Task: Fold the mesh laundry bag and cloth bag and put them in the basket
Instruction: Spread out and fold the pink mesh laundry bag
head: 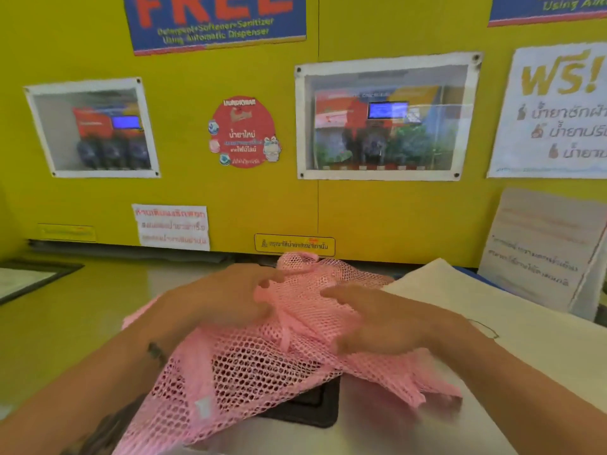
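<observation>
A pink mesh laundry bag [262, 362] lies crumpled on the counter in front of me, draped over a dark panel. My left hand [216, 300] rests on its upper left part with fingers curled into the mesh. My right hand [387, 320] lies on its right side, fingers spread and pressing the mesh down. A pink drawstring [285, 326] runs between the two hands. A cream cloth bag [512, 323] lies flat to the right, partly under the mesh. No basket is in view.
A yellow wall with posters and two framed windows [387, 119] stands right behind the counter. A standing paper sign [542, 247] leans at the far right. A dark-framed sheet [29, 277] lies at the left. The dark panel [312, 408] sits under the mesh.
</observation>
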Available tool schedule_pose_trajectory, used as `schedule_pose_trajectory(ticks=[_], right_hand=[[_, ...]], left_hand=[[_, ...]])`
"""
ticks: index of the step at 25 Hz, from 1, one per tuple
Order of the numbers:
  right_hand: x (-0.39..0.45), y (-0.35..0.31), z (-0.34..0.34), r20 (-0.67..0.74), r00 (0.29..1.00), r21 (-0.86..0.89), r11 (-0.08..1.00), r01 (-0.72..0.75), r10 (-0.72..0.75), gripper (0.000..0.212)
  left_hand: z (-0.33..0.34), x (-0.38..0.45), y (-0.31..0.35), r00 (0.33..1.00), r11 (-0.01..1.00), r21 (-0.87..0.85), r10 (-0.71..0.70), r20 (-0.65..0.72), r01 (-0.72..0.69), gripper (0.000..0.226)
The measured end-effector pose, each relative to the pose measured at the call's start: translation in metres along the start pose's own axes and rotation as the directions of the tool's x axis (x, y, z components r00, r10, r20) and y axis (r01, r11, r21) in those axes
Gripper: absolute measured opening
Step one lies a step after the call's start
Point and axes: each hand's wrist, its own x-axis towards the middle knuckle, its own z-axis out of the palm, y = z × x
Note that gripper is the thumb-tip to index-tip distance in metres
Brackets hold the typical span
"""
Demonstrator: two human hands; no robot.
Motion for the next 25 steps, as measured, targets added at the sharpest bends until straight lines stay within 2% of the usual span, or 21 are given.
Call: schedule_pose_trajectory(ticks=[1,3,5,7,10,13,16,19,20,21,23,24,25], right_hand=[[0.013,-0.005,0.008,0.028,1.0,-0.019,1.0,-0.003,0.003,0.081],[0.036,-0.009,0.019,-0.008,0.999,-0.081,0.996,-0.036,0.036,0.062],[0.054,-0.005,0.016,-0.187,0.981,-0.134,0.987,-0.086,0.06,0.035],[0.062,-0.002,0.006,-0.375,0.919,-0.238,0.946,-0.22,0.12,0.015],[0.07,-0.01,0.002,-0.474,0.847,-0.289,0.866,-0.409,0.241,0.022],[0.08,-0.021,0.008,-0.555,0.773,-0.303,0.791,-0.532,0.308,0.018],[0.082,-0.024,0.007,-0.599,0.693,-0.32,0.674,-0.666,0.4,0.01],[0.076,-0.022,0.0,-0.611,0.61,-0.334,0.534,-0.777,0.505,0.017],[0.076,-0.024,-0.001,-0.592,0.62,-0.333,0.544,-0.77,0.515,0.023],[0.081,-0.026,-0.001,-0.552,0.671,-0.323,0.615,-0.72,0.496,0.033],[0.096,-0.042,0.002,-0.429,0.836,-0.22,0.858,-0.464,0.342,0.059],[0.105,-0.054,0.007,-0.376,0.894,-0.162,0.933,-0.321,0.243,0.069],[0.114,-0.066,0.012,-0.335,0.928,-0.144,0.965,-0.221,0.163,0.076]], left_hand=[[-0.003,-0.003,-0.01,0.999,1.0,0.001,0.001,0.054,-0.001,0.069],[-0.004,-0.008,-0.032,0.99,1.0,-0.02,0.025,0.139,-0.022,0.075],[-0.006,-0.01,-0.055,0.99,0.999,0.0,0.04,0.133,-0.04,0.08],[-0.011,-0.01,-0.079,0.996,0.997,0.06,0.04,0.079,-0.045,0.084],[-0.019,-0.008,-0.11,0.999,0.999,0.035,0.015,0.032,-0.016,0.067],[-0.028,-0.001,-0.127,0.982,0.997,0.053,0.071,-0.173,-0.063,0.045],[-0.044,0.015,-0.151,0.888,0.996,0.036,0.092,-0.451,-0.085,0.033],[-0.053,0.023,-0.174,0.806,0.999,0.018,0.046,-0.591,-0.044,0.026],[-0.05,0.024,-0.176,0.802,0.999,-0.009,0.033,-0.596,-0.048,0.025],[-0.047,0.021,-0.172,0.808,0.995,-0.05,0.045,-0.587,-0.092,0.024],[-0.038,0.016,-0.155,0.858,0.975,-0.089,0.132,-0.497,-0.202,0.018],[-0.032,0.013,-0.143,0.902,0.975,-0.051,0.182,-0.391,-0.218,0.025],[-0.025,0.01,-0.132,0.953,0.98,0.003,0.194,-0.231,-0.198,0.043]])
